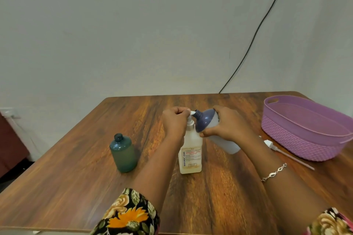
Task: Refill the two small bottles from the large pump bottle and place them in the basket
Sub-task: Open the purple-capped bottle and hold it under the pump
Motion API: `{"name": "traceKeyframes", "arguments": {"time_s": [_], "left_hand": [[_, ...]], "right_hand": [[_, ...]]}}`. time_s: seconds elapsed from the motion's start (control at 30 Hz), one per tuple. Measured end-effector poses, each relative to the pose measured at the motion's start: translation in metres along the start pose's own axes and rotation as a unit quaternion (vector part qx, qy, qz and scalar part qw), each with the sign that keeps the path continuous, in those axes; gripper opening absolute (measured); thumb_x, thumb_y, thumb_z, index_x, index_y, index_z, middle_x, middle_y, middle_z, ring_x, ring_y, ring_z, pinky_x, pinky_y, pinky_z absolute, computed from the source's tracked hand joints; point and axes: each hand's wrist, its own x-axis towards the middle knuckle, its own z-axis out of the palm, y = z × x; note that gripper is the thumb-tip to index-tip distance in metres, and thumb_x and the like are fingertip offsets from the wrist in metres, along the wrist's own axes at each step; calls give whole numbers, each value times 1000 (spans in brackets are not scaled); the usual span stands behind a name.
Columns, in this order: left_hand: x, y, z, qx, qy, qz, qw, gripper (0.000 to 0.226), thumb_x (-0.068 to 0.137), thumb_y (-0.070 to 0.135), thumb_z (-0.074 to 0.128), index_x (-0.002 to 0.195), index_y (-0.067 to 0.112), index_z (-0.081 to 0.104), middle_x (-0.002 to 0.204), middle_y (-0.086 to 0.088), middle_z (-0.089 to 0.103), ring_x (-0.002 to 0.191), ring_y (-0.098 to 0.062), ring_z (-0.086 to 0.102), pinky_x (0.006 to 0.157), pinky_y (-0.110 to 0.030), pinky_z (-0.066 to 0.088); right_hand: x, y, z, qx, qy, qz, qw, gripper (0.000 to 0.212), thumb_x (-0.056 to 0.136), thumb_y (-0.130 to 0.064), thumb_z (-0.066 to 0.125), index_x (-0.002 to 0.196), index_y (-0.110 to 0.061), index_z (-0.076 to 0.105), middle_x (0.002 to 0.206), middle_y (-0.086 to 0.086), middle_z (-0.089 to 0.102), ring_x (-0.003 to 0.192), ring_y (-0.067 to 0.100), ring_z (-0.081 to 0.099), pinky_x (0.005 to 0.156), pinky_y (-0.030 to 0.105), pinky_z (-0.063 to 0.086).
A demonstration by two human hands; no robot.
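The large pump bottle (191, 150), pale with a white label, stands upright mid-table. My left hand (174, 122) is closed over its pump head. My right hand (229, 126) grips a small purple-shouldered bottle (205, 120), tilted so that its open neck meets the pump's white nozzle. A second small bottle (123, 153), teal and uncapped, stands upright to the left, apart from both hands. The purple basket (286, 131) sits at the right side of the table with nothing visible inside.
A loose white pump cap with its long dip tube (286, 153) lies on the wooden table (76, 187) between my right forearm and the basket. A black cable (254, 36) runs down the wall behind the table.
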Motion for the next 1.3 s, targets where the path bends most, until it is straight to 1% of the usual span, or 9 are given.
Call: {"name": "traceKeyframes", "arguments": {"time_s": [0.13,0.27,0.37,0.57,0.8,0.93,1.07,1.2,1.3], "left_hand": [[5,8,-3,-16,-20,-21,999,18,86,0,57,72,8,63,77,-7,62,77,-21,58,78,-37,51],[13,9,-6,5,-80,-75,994,15,86,-2,57,76,7,63,85,-11,63,84,-24,60,81,-37,53],[10,8,-4,24,-52,-69,996,20,86,-1,58,69,9,60,84,-11,63,91,-29,62,86,-43,53],[14,23,-4,25,-58,-67,996,23,85,-6,56,66,5,60,74,-11,60,73,-22,57,77,-37,54],[15,13,-2,64,-54,-63,994,23,86,-4,57,66,8,60,77,-9,60,79,-23,60,81,-38,53],[15,18,-1,68,-52,-46,995,21,87,-1,56,70,9,60,79,-7,61,73,-17,58,70,-30,53],[20,24,1,82,-52,-43,994,20,86,0,58,69,9,61,83,-11,63,80,-23,61,80,-37,54],[18,12,0,128,-40,-10,991,21,87,5,60,67,13,60,81,-5,62,74,-15,59,68,-29,54],[15,8,-2,130,-32,7,991,22,86,4,60,66,13,59,80,-2,61,72,-12,57,60,-23,49]], "right_hand": [[3,-1,-5,-11,-1,-8,1000,62,60,-41,79,112,-22,53,102,-2,56,89,13,51,67,23,36],[3,3,-1,-28,-17,-2,999,63,60,-42,79,113,-22,51,104,-3,56,91,14,51,70,25,40],[3,2,-2,-46,-12,-6,999,62,58,-42,79,111,-23,52,100,-4,55,90,14,51,70,27,41],[4,-5,-10,-32,-11,-6,999,57,57,-42,80,102,-24,51,94,-5,53,83,12,48,54,19,29],[0,-5,-3,-66,-21,3,998,61,60,-41,79,111,-22,51,106,-2,56,92,14,48,73,28,39],[1,-8,-10,-67,-19,8,998,64,62,-42,78,115,-22,50,112,1,56,96,16,49,74,27,38],[2,-9,-15,-62,-12,1,998,62,61,-42,78,114,-23,51,110,0,56,92,14,48,69,25,36],[3,-5,-6,-52,-23,7,998,62,61,-41,79,114,-23,52,111,1,57,95,15,50,77,28,43],[4,-4,-4,-58,-18,2,998,62,61,-41,79,113,-23,52,108,-1,56,91,13,49,70,23,38]]}}
